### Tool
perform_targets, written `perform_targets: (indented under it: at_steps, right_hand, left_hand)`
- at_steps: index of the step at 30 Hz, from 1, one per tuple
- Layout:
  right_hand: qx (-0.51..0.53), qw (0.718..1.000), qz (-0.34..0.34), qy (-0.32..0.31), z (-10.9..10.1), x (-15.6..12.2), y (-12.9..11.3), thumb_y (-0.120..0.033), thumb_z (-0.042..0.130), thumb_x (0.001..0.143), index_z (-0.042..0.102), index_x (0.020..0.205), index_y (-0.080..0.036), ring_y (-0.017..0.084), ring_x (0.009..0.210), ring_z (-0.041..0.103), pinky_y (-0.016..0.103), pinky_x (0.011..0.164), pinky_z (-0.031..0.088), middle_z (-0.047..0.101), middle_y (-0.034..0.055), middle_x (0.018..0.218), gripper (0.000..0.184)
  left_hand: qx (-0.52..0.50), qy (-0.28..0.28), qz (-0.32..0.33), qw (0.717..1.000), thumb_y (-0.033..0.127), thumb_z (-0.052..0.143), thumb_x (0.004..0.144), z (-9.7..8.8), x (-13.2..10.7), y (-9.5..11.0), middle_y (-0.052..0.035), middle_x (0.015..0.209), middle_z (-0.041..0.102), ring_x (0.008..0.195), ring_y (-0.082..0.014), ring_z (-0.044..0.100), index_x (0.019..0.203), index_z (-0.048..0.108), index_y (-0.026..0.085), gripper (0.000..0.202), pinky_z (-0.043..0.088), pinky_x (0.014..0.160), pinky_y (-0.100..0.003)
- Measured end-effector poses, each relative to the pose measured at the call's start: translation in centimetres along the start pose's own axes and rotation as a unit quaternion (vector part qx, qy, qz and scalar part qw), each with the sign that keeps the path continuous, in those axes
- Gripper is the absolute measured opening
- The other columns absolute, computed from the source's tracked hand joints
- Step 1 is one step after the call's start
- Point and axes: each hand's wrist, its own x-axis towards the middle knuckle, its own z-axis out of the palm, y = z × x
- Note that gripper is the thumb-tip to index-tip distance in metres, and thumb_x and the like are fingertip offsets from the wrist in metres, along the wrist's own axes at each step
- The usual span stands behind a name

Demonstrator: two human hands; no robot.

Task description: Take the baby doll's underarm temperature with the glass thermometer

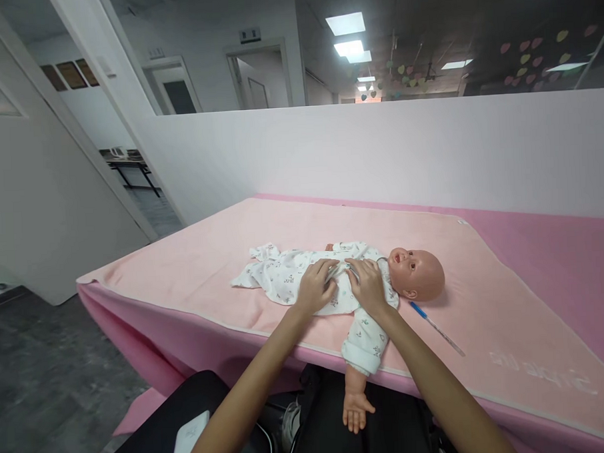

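Observation:
A baby doll lies on its back on the pink-covered table, its head to the right. It wears a white printed baby outfit. My left hand is at the doll's belly, fingers bent and closed on the front of the outfit. Close by on the chest, my right hand has its fingers curled onto the same cloth. Something small and greyish shows at the fingertips of both hands, too small to make out. The doll's near arm hangs over the table's front edge, palm showing.
A thermometer-like stick with a blue cap lies beside the doll's head. The pink blanket covers the table up to a low white wall. On my lap, at lower left, is a white flat object. A door stands at left.

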Motion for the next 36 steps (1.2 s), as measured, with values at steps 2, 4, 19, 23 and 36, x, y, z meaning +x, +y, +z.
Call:
perform_targets:
  at_steps: [2, 4, 19, 23, 36]
  right_hand:
    - [-0.013, 1.0, -0.007, 0.013, -0.1, 0.0, -0.1, -0.019, 0.041, 0.085, 0.056, 0.098, -0.018, 0.018, 0.086, 0.053, 0.034, 0.082, 0.037, 0.063, 0.0052, 0.088, 0.02]
    - [-0.027, 0.999, -0.031, 0.023, -0.2, 0.0, -0.5, -0.017, 0.042, 0.083, 0.057, 0.094, -0.018, 0.019, 0.092, 0.051, 0.035, 0.085, 0.037, 0.062, 0.0068, 0.094, 0.019]
    - [-0.107, 0.991, -0.067, -0.035, 1.1, 0.2, -2.2, -0.019, 0.044, 0.082, 0.056, 0.086, -0.016, 0.025, 0.113, 0.042, 0.047, 0.097, 0.03, 0.053, 0.0133, 0.117, 0.013]
    - [-0.057, 0.996, -0.058, -0.033, 0.8, 0.0, -2.2, -0.015, 0.047, 0.078, 0.055, 0.082, -0.017, 0.022, 0.109, 0.045, 0.043, 0.1, 0.028, 0.056, 0.0094, 0.11, 0.009]
    - [0.024, 0.999, -0.04, 0.002, 0.1, -0.1, -2.6, -0.015, 0.043, 0.082, 0.051, 0.079, -0.02, 0.015, 0.084, 0.052, 0.037, 0.096, 0.03, 0.06, 0.0015, 0.083, 0.01]
  left_hand:
    - [0.021, 0.039, -0.024, 0.999, 0.012, 0.042, 0.072, -0.4, -0.6, -0.8, -0.0046, 0.097, 0.059, 0.084, -0.0171, 0.053, 0.106, 0.052, 0.019, 0.036, 0.04, 0.078, -0.03]
    - [0.025, 0.084, -0.051, 0.995, 0.013, 0.04, 0.076, -0.8, -0.9, -1.5, -0.0035, 0.089, 0.06, 0.083, -0.0167, 0.054, 0.099, 0.055, 0.019, 0.028, 0.041, 0.078, -0.03]
    - [0.048, 0.103, -0.037, 0.993, 0.018, 0.044, 0.08, -0.2, -1.1, -0.4, -0.0027, 0.084, 0.06, 0.082, -0.0171, 0.051, 0.091, 0.059, 0.021, 0.019, 0.036, 0.077, -0.031]
    - [0.053, 0.076, -0.028, 0.995, 0.024, 0.047, 0.08, -0.5, -1.1, -0.3, -0.003, 0.085, 0.058, 0.083, -0.0177, 0.05, 0.092, 0.059, 0.021, 0.017, 0.034, 0.077, -0.032]
    - [0.066, 0.056, 0.001, 0.996, 0.027, 0.049, 0.079, -0.8, -1.1, -0.1, -0.0022, 0.085, 0.056, 0.081, -0.0171, 0.049, 0.089, 0.059, 0.021, 0.015, 0.034, 0.077, -0.033]
